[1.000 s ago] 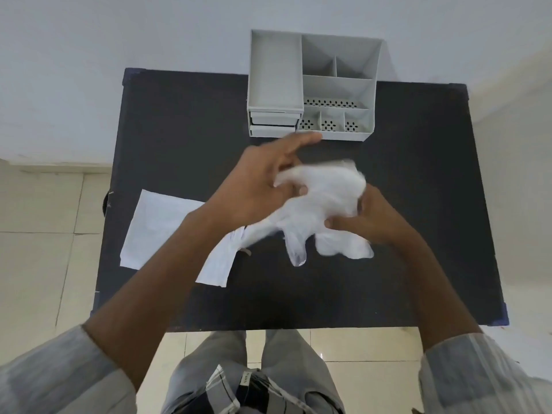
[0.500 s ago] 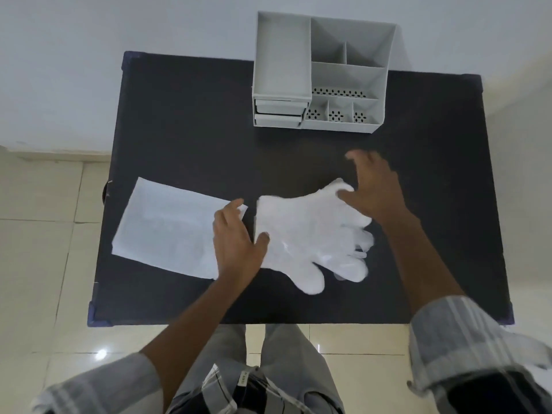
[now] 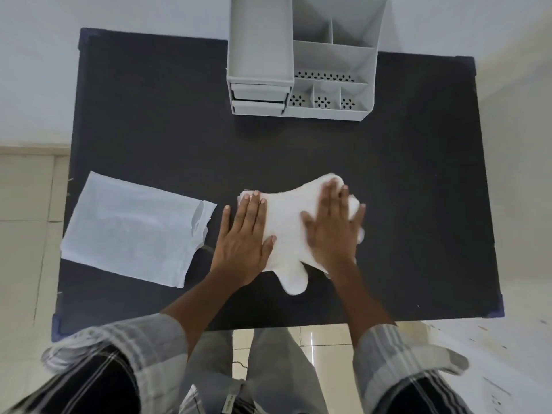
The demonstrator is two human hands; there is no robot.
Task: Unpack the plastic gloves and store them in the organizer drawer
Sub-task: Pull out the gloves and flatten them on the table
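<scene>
A stack of white plastic gloves (image 3: 288,222) lies flat on the black table (image 3: 155,130), cuff to the left and fingers to the right, thumb pointing toward me. My left hand (image 3: 243,237) presses flat on the cuff end. My right hand (image 3: 333,225) lies flat over the finger end, slightly blurred. Both palms face down with the fingers spread. The empty clear packaging bag (image 3: 131,227) lies to the left of the gloves. The grey desk organizer (image 3: 301,59) stands at the table's far edge, with two closed drawers (image 3: 258,100) at its front left.
The organizer has open compartments with perforated floors on its right side. A white wall rises behind the table and a tiled floor surrounds it. My legs show below the table's near edge.
The gloves, bunched in both hands a second ago, came down onto the table. Both hands now press flat on them; the right hand slid over the fingers.
</scene>
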